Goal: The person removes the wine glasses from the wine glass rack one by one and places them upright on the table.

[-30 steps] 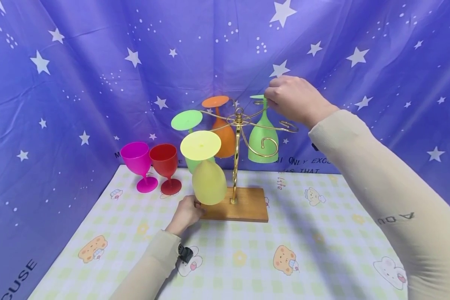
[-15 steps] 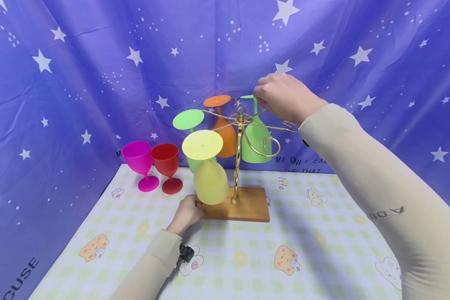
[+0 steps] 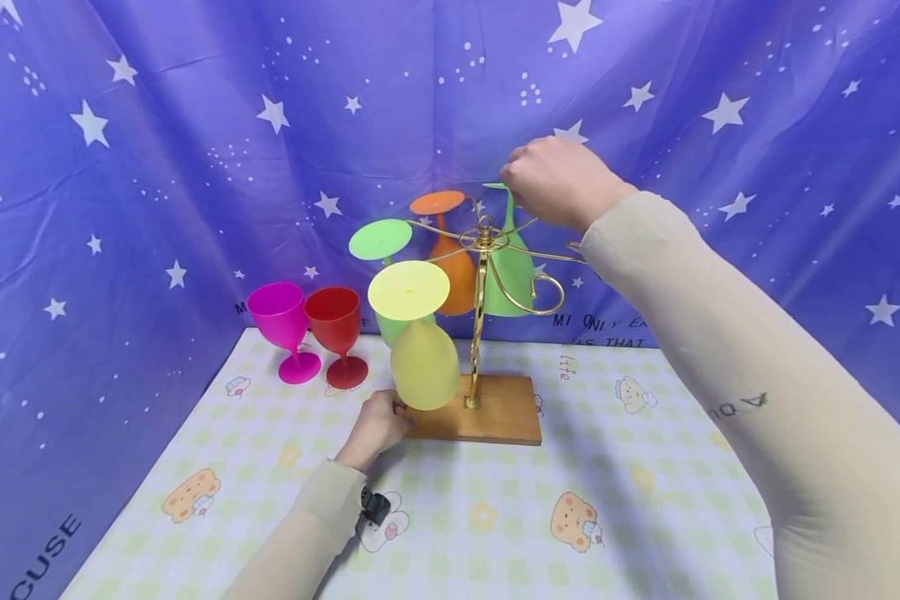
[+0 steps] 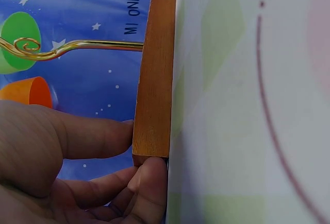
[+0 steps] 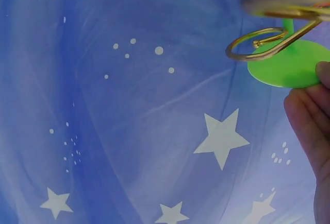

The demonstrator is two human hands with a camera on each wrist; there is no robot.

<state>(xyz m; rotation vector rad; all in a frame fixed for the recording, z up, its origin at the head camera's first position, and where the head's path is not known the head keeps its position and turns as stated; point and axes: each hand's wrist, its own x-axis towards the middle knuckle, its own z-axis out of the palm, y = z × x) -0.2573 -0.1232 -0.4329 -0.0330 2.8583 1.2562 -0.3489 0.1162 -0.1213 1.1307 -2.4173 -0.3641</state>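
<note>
The person wore pale beige, long-sleeved clothing. The right sleeve (image 3: 697, 308) looked smooth and close-fitting, with a finely ribbed cuff (image 3: 606, 223) and creases higher up; I could see a few dark capital letters (image 3: 738, 407) across it, not all legible. The left sleeve (image 3: 292, 533) matched, and a small, blocky black device (image 3: 376, 507) sat by its cuff.
</note>
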